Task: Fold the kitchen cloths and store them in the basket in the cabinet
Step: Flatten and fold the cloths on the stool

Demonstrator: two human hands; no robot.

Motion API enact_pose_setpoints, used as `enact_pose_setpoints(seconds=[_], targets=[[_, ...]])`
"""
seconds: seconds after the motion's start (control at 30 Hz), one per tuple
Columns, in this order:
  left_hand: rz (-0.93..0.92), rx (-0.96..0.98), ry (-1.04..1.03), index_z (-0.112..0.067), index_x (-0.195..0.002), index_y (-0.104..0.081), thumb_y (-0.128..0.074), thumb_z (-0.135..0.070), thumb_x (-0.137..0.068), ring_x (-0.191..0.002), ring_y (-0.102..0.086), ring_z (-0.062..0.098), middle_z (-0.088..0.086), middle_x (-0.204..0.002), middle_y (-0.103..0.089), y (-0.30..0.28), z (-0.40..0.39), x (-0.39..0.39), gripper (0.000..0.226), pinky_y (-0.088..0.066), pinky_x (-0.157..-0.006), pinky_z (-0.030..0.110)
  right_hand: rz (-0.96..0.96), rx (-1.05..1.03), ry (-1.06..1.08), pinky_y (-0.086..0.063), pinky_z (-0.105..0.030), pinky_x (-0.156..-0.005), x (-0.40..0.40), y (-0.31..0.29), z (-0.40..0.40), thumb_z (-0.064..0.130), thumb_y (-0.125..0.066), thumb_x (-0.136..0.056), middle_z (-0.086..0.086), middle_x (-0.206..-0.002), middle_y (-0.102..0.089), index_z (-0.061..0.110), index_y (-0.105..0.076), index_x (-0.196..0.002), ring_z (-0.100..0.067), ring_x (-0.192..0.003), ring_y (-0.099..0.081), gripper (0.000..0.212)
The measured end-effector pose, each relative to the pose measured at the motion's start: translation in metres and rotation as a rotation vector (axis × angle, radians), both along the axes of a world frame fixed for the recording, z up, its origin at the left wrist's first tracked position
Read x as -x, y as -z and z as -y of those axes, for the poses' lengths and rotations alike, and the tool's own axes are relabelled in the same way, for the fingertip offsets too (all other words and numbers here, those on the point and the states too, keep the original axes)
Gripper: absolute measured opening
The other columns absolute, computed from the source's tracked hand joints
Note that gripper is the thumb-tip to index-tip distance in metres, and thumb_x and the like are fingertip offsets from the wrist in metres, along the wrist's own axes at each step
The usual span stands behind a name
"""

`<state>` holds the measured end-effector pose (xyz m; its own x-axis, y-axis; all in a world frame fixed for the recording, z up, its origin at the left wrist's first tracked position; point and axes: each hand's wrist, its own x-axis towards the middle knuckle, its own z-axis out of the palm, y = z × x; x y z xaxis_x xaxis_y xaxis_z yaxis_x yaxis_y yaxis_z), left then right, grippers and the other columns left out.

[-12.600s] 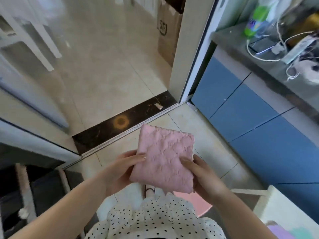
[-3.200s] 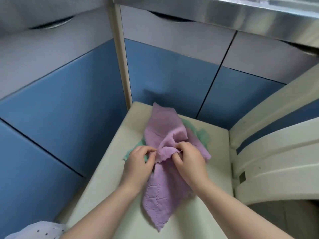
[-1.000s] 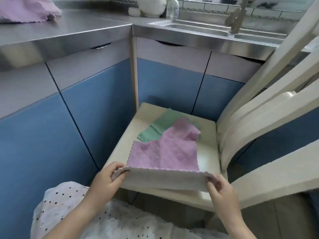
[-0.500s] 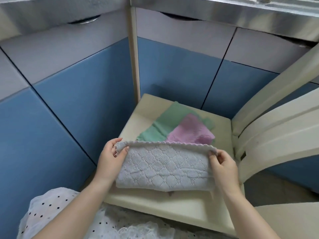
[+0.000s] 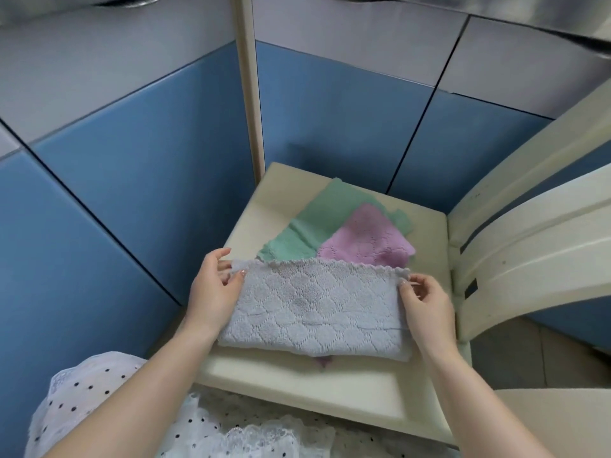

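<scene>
The left hand [image 5: 215, 292] pinches the upper left corner of the grey cloth [image 5: 314, 309], thumb on the near face and the fingers curled behind the scalloped edge. The right hand [image 5: 426, 305] pinches the upper right corner in the same way, thumb and forefinger closed on the hem, the other fingers loosely bent. The two hands are well apart, one at each end of the cloth's top edge, at about 9 and 3 o'clock of the cloth.

The grey cloth lies doubled over, its fold along the near side, on the cream chair seat [image 5: 297, 381]. A small purple tip shows from under its near edge. At 12 o'clock of it, partly covered by its top edge, lie the purple cloth [image 5: 367, 242] and, beneath that and toward 11 o'clock, the green cloth [image 5: 314, 216], both on the same seat. Blue cabinet doors [image 5: 148, 176] stand beyond the seat, and the chair back [image 5: 529, 242] rises at 3 o'clock. No basket is in view.

Compared with half a second ago, the grip is unchanged at both corners, and the cloth is doubled in the same way. A second ago the cloth was still spread open, purple side up, with only its near edge lifted; since then that half has been brought over toward 12 o'clock.
</scene>
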<state>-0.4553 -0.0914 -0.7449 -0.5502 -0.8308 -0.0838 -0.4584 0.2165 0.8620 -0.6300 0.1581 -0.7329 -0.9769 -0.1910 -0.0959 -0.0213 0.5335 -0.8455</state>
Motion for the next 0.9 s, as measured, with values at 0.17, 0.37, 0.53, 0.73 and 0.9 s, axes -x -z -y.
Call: enact_pose_setpoints(seconds=[0.17, 0.37, 0.53, 0.73, 0.9], targets=[[0.010, 0.641, 0.241, -0.006, -0.131, -0.051, -0.048, -0.012, -0.091, -0.130, -0.039, 0.018, 0.006, -0.136, -0.051, -0.019, -0.043, -0.008, 0.040, -0.023, -0.112, 0.027, -0.500, -0.035, -0.146, -0.034, -0.034, -0.102, -0.041, -0.013, 0.004, 0.012, -0.053, -0.089, -0.011, -0.123, -0.056, 0.005, -0.060, -0.116, -0.023, -0.118, -0.048, 0.029], [0.301, 0.655, 0.561, -0.010, -0.147, -0.027, -0.028, -0.022, -0.096, -0.145, -0.015, 0.019, 0.004, -0.155, -0.022, 0.005, -0.099, 0.012, 0.052, -0.002, -0.118, 0.039, -0.679, -0.355, -0.578, -0.037, -0.062, -0.096, -0.090, 0.016, 0.057, 0.016, -0.062, -0.076, -0.016, -0.130, -0.057, 0.008, -0.063, -0.121, -0.036, -0.122, -0.052, 0.045], [0.569, 0.739, 0.581, -0.016, -0.151, -0.009, -0.012, -0.049, -0.097, -0.147, -0.003, 0.017, 0.003, -0.159, -0.007, 0.024, -0.077, 0.014, 0.063, 0.005, -0.117, 0.038, -0.602, -0.646, -0.651, -0.022, -0.047, -0.112, -0.067, 0.034, 0.045, 0.046, -0.032, -0.091, -0.008, -0.148, -0.038, 0.018, -0.045, -0.139, -0.027, -0.138, -0.035, 0.056], [0.659, 0.743, 0.568, -0.019, -0.150, -0.001, 0.011, -0.069, -0.081, -0.146, 0.006, 0.018, 0.002, -0.159, 0.004, 0.030, -0.055, 0.004, 0.086, 0.013, -0.115, 0.038, -0.453, -0.827, -0.581, 0.013, -0.045, -0.113, -0.047, 0.042, 0.021, 0.069, -0.010, -0.086, 0.002, -0.159, 0.009, 0.034, -0.003, -0.149, -0.016, -0.145, 0.012, 0.072], [0.692, 0.721, 0.474, -0.018, -0.151, -0.006, 0.013, -0.071, -0.079, -0.146, 0.004, 0.018, 0.003, -0.159, 0.002, 0.029, -0.043, -0.006, 0.091, 0.011, -0.115, 0.039, -0.313, -0.859, -0.516, 0.003, -0.053, -0.114, -0.035, 0.033, 0.001, 0.065, -0.017, -0.090, -0.001, -0.159, 0.011, 0.034, 0.003, -0.149, -0.017, -0.145, 0.011, 0.069]])
